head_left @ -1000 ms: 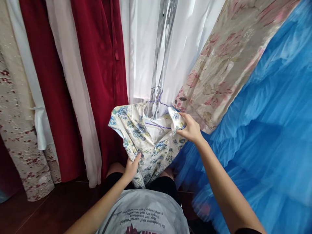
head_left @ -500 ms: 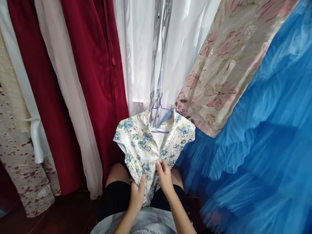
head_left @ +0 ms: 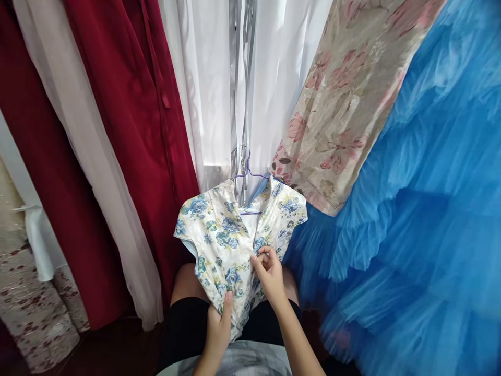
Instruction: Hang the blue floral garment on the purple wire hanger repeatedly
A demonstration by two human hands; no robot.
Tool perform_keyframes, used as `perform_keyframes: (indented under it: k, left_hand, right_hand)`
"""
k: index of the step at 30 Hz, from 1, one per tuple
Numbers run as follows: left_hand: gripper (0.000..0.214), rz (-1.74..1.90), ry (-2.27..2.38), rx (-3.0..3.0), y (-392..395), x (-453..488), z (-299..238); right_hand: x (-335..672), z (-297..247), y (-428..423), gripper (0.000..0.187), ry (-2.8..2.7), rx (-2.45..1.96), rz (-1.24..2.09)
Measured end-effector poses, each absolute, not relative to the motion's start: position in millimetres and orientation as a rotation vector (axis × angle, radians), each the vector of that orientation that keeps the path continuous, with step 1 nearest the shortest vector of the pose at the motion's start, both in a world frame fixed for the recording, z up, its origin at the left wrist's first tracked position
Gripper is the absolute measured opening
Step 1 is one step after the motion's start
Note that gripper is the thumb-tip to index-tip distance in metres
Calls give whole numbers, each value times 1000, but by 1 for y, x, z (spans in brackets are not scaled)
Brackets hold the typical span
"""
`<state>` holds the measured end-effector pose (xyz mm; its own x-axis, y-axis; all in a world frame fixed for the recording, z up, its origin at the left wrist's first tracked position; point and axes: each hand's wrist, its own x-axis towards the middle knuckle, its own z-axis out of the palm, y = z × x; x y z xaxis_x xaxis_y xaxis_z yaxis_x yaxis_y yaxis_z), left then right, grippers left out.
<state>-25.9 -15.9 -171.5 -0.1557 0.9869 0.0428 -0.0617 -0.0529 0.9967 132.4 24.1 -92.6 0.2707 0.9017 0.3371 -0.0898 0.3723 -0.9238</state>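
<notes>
A white short-sleeved garment with blue and yellow flowers (head_left: 219,224) hangs on a thin purple hanger (head_left: 250,175) and drapes over my lap. My left hand (head_left: 219,321) grips its lower left side, thumb on top and fingers hidden beneath the cloth. At the middle of the front, my right hand (head_left: 269,269) pinches the edge of the neckline opening between thumb and index finger, the other fingers curled. The lower part of the garment bunches between my knees.
Long red dresses (head_left: 117,104) and a pale sheer one (head_left: 94,156) hang to the left. Behind is white fabric (head_left: 274,78) with silver ribbons (head_left: 241,78). On the right hang a beige floral dress (head_left: 340,104) and a ruffled blue tulle gown (head_left: 438,219).
The view has shifted a little, so the hanging clothes sit further left. My right hand still pinches the opening's edge, with its fingers now lifted more. My left hand keeps its grip.
</notes>
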Motion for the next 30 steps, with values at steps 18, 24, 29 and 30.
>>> perform_keyframes:
  k: [18, 24, 29, 30]
  left_hand:
    - [63, 1398, 1289, 1143, -23, -24, -177]
    - [54, 1374, 1265, 1189, -18, -29, -175]
    - [47, 1370, 1410, 1255, -8, -42, -192]
    - [45, 1409, 1458, 1260, -5, -46, -196]
  right_hand:
    - [147, -87, 33, 26, -1049, -1020, 970]
    - [146, -79, 32, 25, -1062, -1070, 934]
    - [151, -69, 23, 20, -962, -1079, 990]
    - [151, -67, 21, 19, -941, -1069, 1023]
